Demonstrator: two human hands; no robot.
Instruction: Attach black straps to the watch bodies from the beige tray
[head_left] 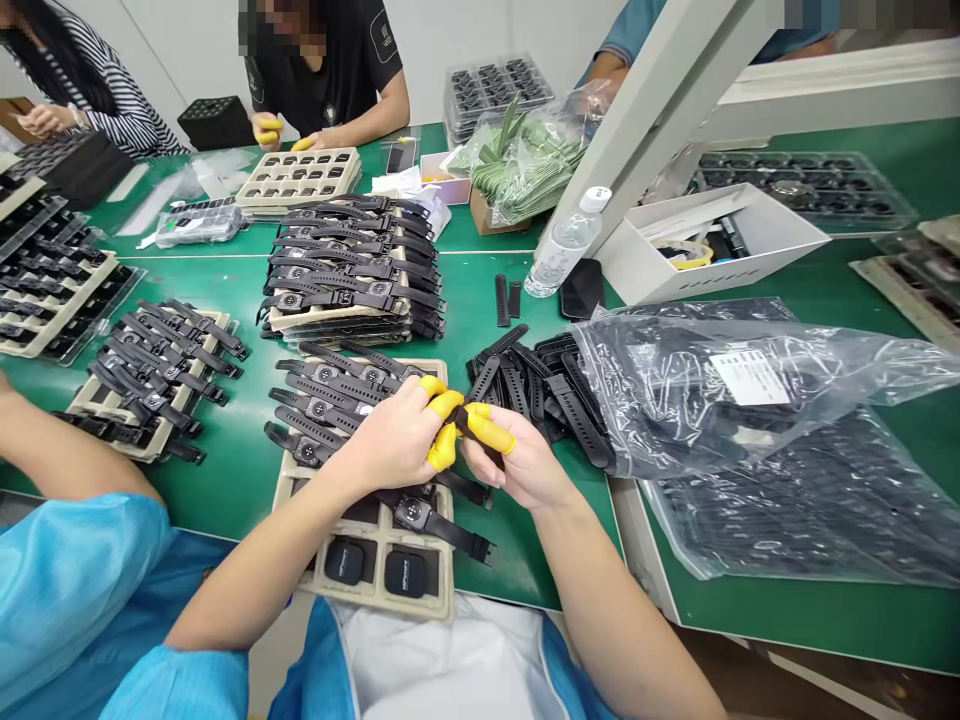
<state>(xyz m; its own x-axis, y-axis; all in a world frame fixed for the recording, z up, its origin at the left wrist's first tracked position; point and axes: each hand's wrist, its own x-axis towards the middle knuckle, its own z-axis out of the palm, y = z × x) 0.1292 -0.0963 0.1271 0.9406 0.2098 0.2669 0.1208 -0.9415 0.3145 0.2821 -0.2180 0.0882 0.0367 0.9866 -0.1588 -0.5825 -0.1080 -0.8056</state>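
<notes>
My left hand (401, 430) and my right hand (525, 460) meet above the tray's right side, with yellow finger cots on several fingertips. Pinched between them is a small black watch piece (459, 418); the fingers hide most of it, so I cannot tell whether it is the case or the strap. Below lies a beige tray (442, 600) with black smartwatches, several with straps laid across it. One strapped watch (412, 512) rests face down close under my hands. Two strapless watch cases (406, 574) sit in the front compartments. Right of my hands is a pile of loose black straps (510, 375).
Plastic bags of straps (787, 500) cover the right side. A water bottle (570, 240), a phone (582, 290) and a white box (720, 255) stand beyond, near a slanted post (652, 110). Stacked watch trays (345, 270) are ahead. Co-workers sit opposite and at left.
</notes>
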